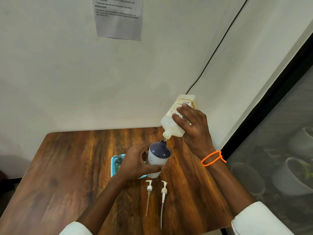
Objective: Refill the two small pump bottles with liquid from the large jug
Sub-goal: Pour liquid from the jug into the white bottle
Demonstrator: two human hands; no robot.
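Wooden and glossy, with dark brown grain, the table [67, 175] stands against a plain pale wall. Over its far part a small pump bottle [158, 158] is held; it has a rounded dark blue shoulder and a white, dotted body. It leans a little, its open neck pointing up and away from the person. The left hand [135, 164] grips this bottle from the side, fingers curled around the body.

Above the bottle and to its right, the large jug [177, 116] is tipped steeply. It is of cloudy white plastic, square in shape, with a paper label. Its long axis runs from the upper right down to the left, and the spout is just over the bottle's neck. The right hand [193, 126] holds the jug, fingers spread a little and wrapped over its labelled side. An orange bead bracelet [212, 158] is on that wrist.

Nearer than the bottle, two white pump heads [156, 189] with long thin tubes lie flat on the wood, side by side. Left of the bottle, a light blue tray [113, 165] holds a greenish pump bottle [117, 164], partly hidden by the left hand.
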